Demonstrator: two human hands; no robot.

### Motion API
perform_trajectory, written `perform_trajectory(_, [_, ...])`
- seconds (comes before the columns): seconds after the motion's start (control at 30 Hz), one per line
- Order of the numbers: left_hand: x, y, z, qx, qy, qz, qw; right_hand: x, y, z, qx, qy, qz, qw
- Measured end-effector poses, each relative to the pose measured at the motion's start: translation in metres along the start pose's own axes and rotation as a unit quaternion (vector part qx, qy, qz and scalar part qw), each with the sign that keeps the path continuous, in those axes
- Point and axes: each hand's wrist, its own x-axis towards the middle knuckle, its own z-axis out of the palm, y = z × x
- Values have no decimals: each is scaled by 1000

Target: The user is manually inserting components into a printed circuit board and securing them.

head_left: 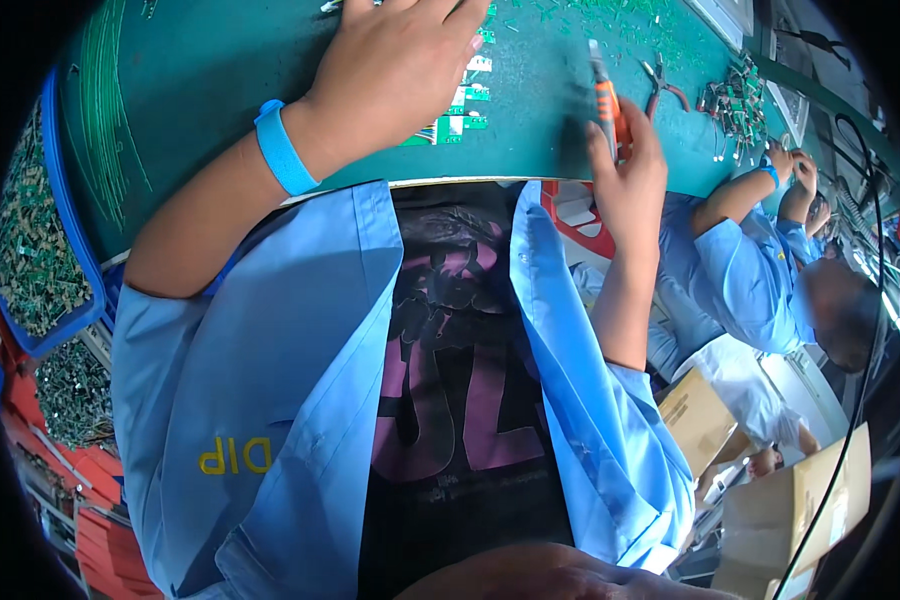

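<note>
My left hand lies over a row of small green-and-white circuit boards on the green work surface. Its fingers stretch forward, a little apart, and some of their tips pass out of the top of the view. A light-blue band circles that wrist. To the right of the boards, my right hand is closed round an orange and grey utility knife. The knife points away from me, raised apart from the boards and slightly blurred.
Red-handled cutting pliers lie beyond the knife, beside a heap of small wired parts. Green scraps litter the far surface. Long green wires lie left, near a blue bin of boards. A co-worker sits right.
</note>
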Motion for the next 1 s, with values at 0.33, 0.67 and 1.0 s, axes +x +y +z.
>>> perform_trajectory(0.33, [-14, 15, 5, 13, 9, -17, 1000, -66, -25, 68, 342, -183, 151, 909])
perform_trajectory(0.67, [-16, 14, 18, 22, 33, -2, 999, -75, -34, 68, 279, -155, 137, 938])
perform_trajectory(1.0, [-19, 11, 24, 36, 72, 20, 997, -76, -33, 72, 284, -140, 126, 940])
